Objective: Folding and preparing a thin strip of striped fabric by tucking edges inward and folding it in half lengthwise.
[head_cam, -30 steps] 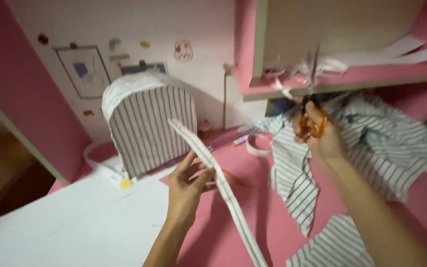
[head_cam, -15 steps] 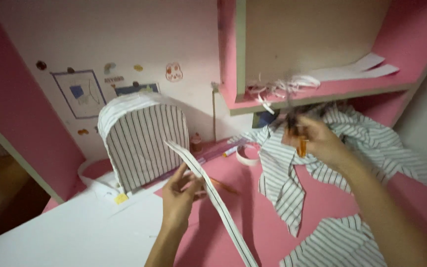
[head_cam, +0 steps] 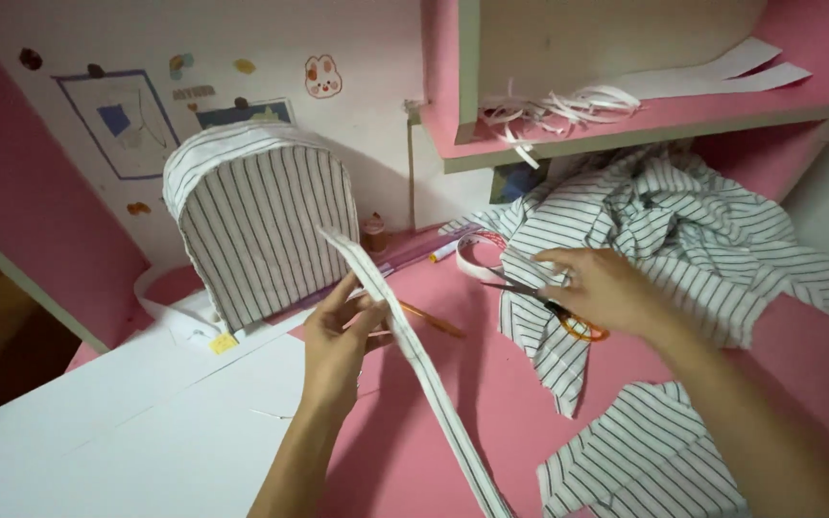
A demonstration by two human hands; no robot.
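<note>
Far left, white paper sheets [head_cam: 117,422] cover the pink desk [head_cam: 414,422]. Behind them stands an arched, stripe-covered box [head_cam: 261,225], a small yellow tag [head_cam: 224,342] at its foot; above it, a blue-framed drawing [head_cam: 127,120] and a small rabbit sticker [head_cam: 322,77] sit on the wall. The left hand [head_cam: 338,345] pinches a long striped fabric strip [head_cam: 414,355] between thumb and fingers. The right hand [head_cam: 606,288] closes around orange-handled scissors [head_cam: 554,307], resting on the heap of striped cloth [head_cam: 664,240]. Paper strips [head_cam: 558,105] lie on the shelf.

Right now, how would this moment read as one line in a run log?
left hand: pinching striped fabric strip | right hand: on orange-handled scissors, lying on striped cloth | surface: pink desk
</note>
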